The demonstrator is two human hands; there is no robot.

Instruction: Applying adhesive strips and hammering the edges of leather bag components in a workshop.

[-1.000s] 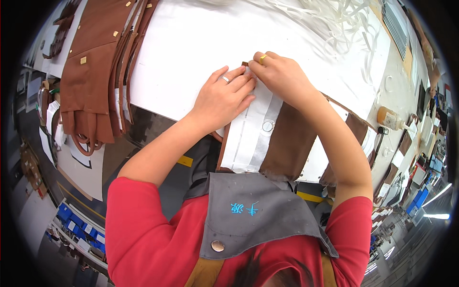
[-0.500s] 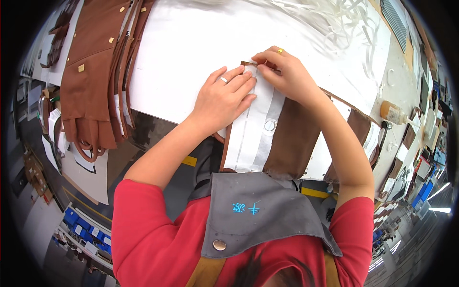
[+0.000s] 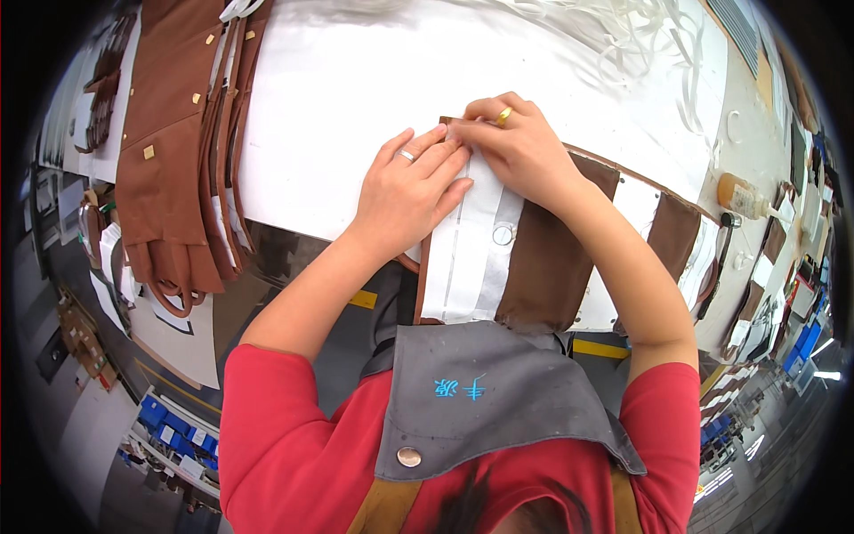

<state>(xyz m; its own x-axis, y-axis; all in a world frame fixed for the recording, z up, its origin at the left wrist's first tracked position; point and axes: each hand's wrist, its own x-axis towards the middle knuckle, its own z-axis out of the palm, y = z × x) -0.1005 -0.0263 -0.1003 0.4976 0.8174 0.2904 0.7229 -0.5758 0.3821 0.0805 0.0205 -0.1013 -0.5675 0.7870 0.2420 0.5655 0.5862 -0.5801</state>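
A brown, leather-like bag piece with a white backing strip lies on the white table in front of me. A small round metal disc sits on the pale strip. My left hand, a ring on one finger, lies flat with fingers stretched over the strip's far left part. Bent over the far corner, my right hand has its thumb and forefinger closed at the brown edge, close to the left fingertips. The fingers partly hide what they pinch there.
Stacked brown bag pieces with handles hang over the table's left side. White strips lie tangled at the far right. A bottle of amber liquid lies on the right, beyond more brown and white pieces. The table's front edge is near me.
My right fingers have moved slightly left and nearer over the corner, their tips now beside the left fingertips. My left hand stays flat in nearly the same place. The view has shifted slightly.
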